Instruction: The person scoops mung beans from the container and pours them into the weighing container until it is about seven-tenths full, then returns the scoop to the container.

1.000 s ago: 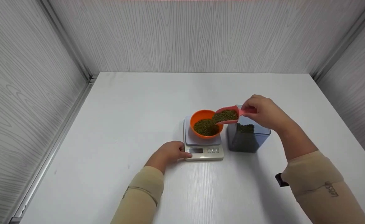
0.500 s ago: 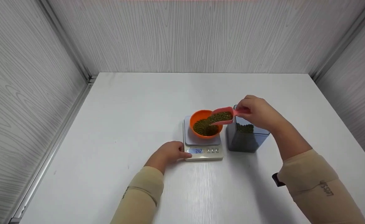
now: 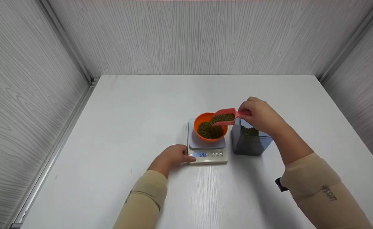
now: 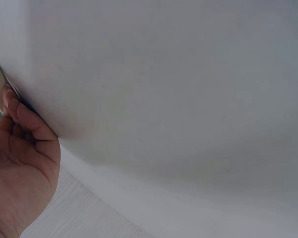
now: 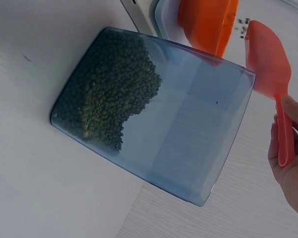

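Note:
My right hand (image 3: 261, 115) grips the handle of a red scoop (image 3: 238, 114) loaded with green mung beans (image 3: 224, 118). The scoop's lip is over an orange bowl (image 3: 196, 127), which holds a heap of the same beans. In the right wrist view, several beans (image 5: 242, 27) are in the air between scoop and bowl. That bowl sits on a white kitchen scale (image 3: 220, 159) with a lit display. With its thumb on the scale's front left corner and fingers curled at its side, my left hand (image 3: 173, 155) holds the scale; the left wrist view shows this hand (image 4: 27, 163) at the edge.
Just right of the scale stands a clear bluish container (image 3: 248, 148), open at the top and partly filled with beans, beneath my right hand. The white table (image 3: 135, 105) is bounded by grey wood-grain panels (image 3: 186, 38) behind and at both sides.
My right hand has moved left with the scoop, bringing its lip further over the bowl. Fewer beans show in the scoop. The scale's display, dark in the earliest frame, is lit. My left hand stays put.

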A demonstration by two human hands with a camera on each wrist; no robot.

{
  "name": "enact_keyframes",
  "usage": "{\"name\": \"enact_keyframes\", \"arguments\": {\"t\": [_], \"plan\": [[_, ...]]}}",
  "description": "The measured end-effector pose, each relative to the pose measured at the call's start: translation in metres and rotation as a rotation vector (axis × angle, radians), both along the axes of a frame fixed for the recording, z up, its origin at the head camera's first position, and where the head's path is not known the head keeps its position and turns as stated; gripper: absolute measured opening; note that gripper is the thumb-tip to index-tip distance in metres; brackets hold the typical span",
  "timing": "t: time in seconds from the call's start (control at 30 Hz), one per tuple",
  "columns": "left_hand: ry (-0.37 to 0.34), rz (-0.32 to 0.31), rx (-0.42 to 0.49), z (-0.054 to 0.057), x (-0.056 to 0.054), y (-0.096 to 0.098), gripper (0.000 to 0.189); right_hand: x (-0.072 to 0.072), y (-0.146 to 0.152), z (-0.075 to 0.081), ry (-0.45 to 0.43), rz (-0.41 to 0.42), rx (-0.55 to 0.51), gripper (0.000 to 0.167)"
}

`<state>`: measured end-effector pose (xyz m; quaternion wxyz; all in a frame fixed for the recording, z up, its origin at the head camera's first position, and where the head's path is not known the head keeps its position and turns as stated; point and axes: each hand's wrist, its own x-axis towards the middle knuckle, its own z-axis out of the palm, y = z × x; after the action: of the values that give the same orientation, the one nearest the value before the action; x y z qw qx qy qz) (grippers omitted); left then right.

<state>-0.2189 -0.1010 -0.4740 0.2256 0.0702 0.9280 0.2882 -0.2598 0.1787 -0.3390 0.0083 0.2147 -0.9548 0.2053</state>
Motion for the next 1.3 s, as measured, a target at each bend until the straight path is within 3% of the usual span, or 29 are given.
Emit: {"name": "enact_keyframes", "arguments": {"t": [0.9,1.3], "plan": [[-0.001,0.009,-0.006,-0.0001,-0.0012,0.0015,0.036,0.0006,0.0041,0.0007,0.053,0.019,0.079,0.016],[-0.001,0.017,-0.015,0.0016,-0.0005,0.0016,0.035,0.0037,0.0028,0.0028,0.172,0.066,0.136,0.016]]}}
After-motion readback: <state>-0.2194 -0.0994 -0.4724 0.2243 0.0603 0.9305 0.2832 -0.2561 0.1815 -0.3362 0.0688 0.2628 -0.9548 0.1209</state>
